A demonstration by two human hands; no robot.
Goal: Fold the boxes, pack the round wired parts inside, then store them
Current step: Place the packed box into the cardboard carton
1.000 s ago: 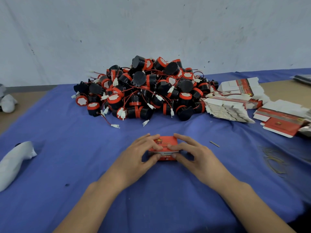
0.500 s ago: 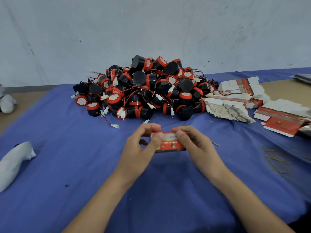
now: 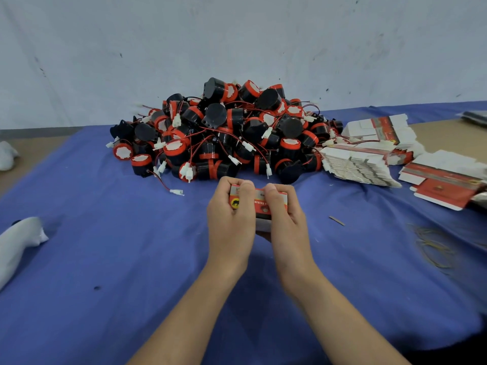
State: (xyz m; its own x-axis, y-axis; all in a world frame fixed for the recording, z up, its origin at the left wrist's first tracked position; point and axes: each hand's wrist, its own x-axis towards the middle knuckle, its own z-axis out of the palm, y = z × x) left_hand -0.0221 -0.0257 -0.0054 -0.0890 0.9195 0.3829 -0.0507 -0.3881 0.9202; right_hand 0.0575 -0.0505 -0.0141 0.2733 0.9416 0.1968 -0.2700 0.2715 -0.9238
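Note:
A small red and white box (image 3: 259, 204) is held upright above the blue cloth, its printed face toward me. My left hand (image 3: 230, 219) grips its left end, thumb on the front and fingers curled over the top. My right hand (image 3: 286, 219) grips its right end the same way. Behind them lies a big heap of round black and red wired parts (image 3: 226, 133) with white connectors. Flat unfolded boxes (image 3: 361, 167) are stacked at the right of the heap.
More flat red and white box blanks (image 3: 445, 185) lie at the far right. Rubber bands (image 3: 432, 246) are scattered on the blue cloth (image 3: 105, 246) at the right. A white cloth bundle (image 3: 18, 243) lies at the left edge. A loose connector (image 3: 176, 192) lies before the heap.
The box rose from the cloth and was tipped upright, its printed face now toward me. Both hands lifted with it and moved away from me toward the heap, closing tighter round its ends.

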